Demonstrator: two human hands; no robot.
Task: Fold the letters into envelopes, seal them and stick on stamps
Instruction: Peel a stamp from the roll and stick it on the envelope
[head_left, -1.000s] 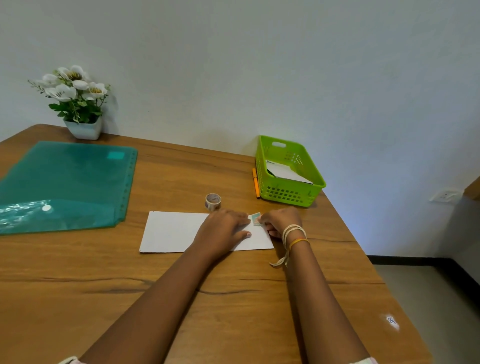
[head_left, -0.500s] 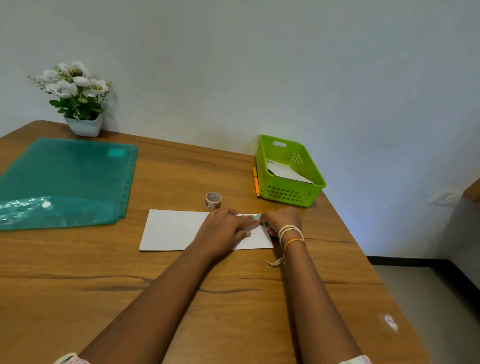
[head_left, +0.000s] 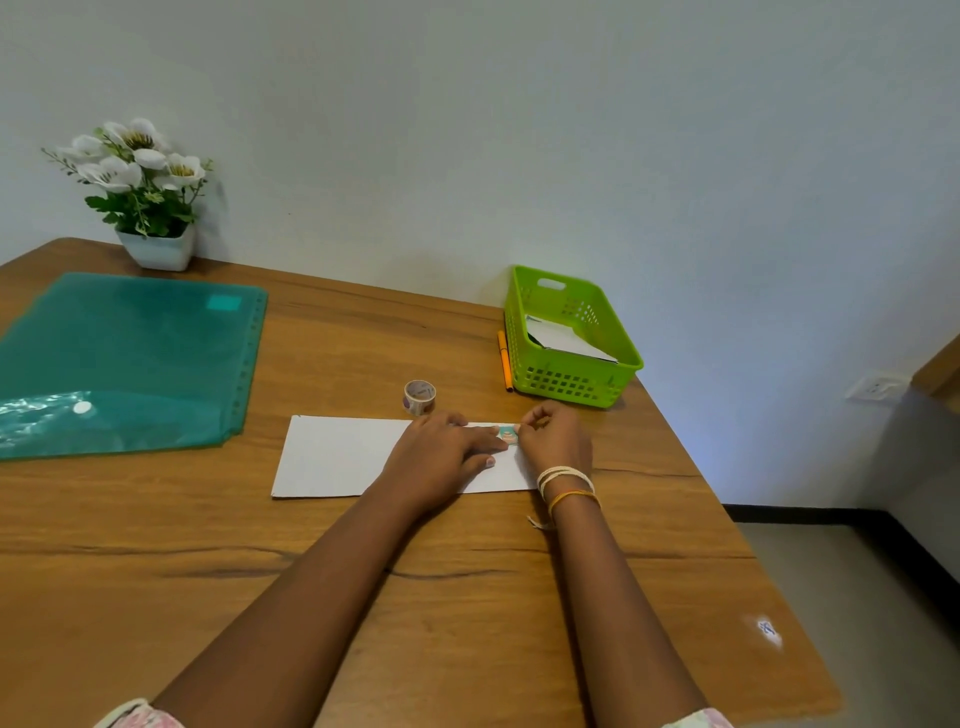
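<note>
A white envelope (head_left: 337, 454) lies flat on the wooden table (head_left: 156, 545), long side toward me. A small teal stamp (head_left: 508, 434) sits at its far right corner. My left hand (head_left: 441, 457) lies flat on the envelope's right half, fingertips just left of the stamp. My right hand (head_left: 553, 441) rests at the envelope's right end with curled fingers touching the stamp's right edge. A roll of patterned stamp tape (head_left: 419, 397) stands just behind the envelope.
A green plastic basket (head_left: 566, 384) holding white paper stands at the back right by the wall, an orange pen (head_left: 504, 358) along its left side. A teal plastic folder (head_left: 124, 358) covers the left. A potted white flower (head_left: 143, 192) sits in the back left corner.
My left fingers slid over the stamp half a second ago and have drawn back, leaving it uncovered. My right hand stays at the stamp's right edge.
</note>
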